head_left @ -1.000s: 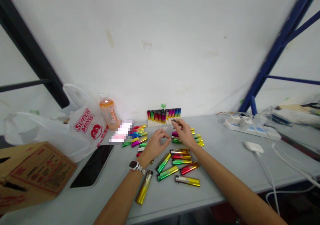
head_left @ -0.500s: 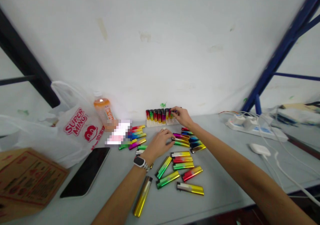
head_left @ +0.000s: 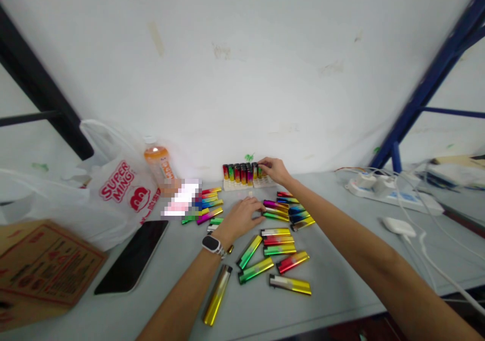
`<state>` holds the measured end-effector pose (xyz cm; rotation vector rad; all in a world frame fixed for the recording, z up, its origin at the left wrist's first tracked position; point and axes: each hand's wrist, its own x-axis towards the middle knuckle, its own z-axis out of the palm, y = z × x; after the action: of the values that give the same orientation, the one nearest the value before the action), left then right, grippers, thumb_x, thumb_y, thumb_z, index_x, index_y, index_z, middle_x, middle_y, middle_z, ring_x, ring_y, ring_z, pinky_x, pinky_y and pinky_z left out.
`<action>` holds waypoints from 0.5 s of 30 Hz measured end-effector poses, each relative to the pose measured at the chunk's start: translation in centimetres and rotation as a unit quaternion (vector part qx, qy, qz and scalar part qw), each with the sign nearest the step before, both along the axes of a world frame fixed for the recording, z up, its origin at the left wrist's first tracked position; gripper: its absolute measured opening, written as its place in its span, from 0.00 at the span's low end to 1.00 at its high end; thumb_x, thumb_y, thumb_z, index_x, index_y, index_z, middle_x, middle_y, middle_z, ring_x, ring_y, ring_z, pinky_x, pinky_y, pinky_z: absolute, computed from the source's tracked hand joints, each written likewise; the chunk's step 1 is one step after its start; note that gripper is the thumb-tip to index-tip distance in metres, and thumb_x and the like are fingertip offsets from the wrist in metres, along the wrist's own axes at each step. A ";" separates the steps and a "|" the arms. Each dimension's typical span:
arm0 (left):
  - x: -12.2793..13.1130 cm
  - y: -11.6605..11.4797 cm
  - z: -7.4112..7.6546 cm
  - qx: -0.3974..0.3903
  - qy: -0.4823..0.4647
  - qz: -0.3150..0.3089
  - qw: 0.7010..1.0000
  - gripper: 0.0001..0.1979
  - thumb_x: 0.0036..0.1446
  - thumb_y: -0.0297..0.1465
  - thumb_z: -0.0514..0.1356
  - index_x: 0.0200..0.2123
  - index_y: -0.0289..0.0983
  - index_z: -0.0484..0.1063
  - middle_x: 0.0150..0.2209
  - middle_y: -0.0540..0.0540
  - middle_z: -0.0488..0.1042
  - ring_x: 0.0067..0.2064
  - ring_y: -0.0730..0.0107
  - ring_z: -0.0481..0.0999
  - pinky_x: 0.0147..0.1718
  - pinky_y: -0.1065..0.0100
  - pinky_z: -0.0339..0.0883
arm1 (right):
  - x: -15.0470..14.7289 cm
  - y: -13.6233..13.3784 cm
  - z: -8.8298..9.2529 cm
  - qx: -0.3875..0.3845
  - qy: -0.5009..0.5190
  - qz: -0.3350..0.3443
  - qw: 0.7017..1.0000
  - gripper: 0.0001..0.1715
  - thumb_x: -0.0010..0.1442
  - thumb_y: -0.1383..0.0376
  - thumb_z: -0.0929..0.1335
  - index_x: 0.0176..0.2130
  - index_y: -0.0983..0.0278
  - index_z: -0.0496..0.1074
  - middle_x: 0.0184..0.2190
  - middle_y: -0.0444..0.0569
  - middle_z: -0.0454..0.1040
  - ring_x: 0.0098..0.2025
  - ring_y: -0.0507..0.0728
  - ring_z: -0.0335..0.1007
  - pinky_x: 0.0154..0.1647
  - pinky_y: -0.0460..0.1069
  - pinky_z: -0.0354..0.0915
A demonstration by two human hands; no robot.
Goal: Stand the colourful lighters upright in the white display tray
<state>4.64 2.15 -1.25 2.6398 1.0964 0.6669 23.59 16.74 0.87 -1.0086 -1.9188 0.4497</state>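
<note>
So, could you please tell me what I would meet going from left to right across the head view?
Cardboard box → drink bottle → nearest lighter → left hand → right hand → power strip.

The near lighters [head_left: 255, 271] fade from green, red or silver to yellow, the far racks [head_left: 238, 186] are cream, and the left bag [head_left: 127, 193] white with red lettering.
</note>
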 end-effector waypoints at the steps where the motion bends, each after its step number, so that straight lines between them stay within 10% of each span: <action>1: 0.0 0.0 0.0 0.004 0.001 0.000 1.000 0.05 0.58 0.30 0.61 0.39 0.40 0.74 0.40 0.46 0.75 0.45 0.60 0.72 0.49 0.59 0.64 | -0.1 0.1 0.0 -0.011 0.003 0.001 1.000 0.12 0.58 0.64 0.67 0.39 0.65 0.78 0.30 0.46 0.79 0.28 0.52 0.72 0.36 0.48 0.67; 15: 0.0 0.1 -0.3 0.009 -0.003 0.000 1.000 0.09 0.50 0.29 0.65 0.36 0.38 0.72 0.36 0.47 0.73 0.42 0.61 0.72 0.47 0.61 0.65 | 0.1 -2.7 -0.9 0.062 -0.215 -0.149 0.963 0.23 0.67 0.59 0.61 0.58 0.58 0.71 0.45 0.53 0.62 0.41 0.56 0.68 0.46 0.50 0.65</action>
<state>4.68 2.28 -1.55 2.6525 1.0935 0.6869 23.68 14.09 -0.01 -1.3658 -2.0888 -0.0715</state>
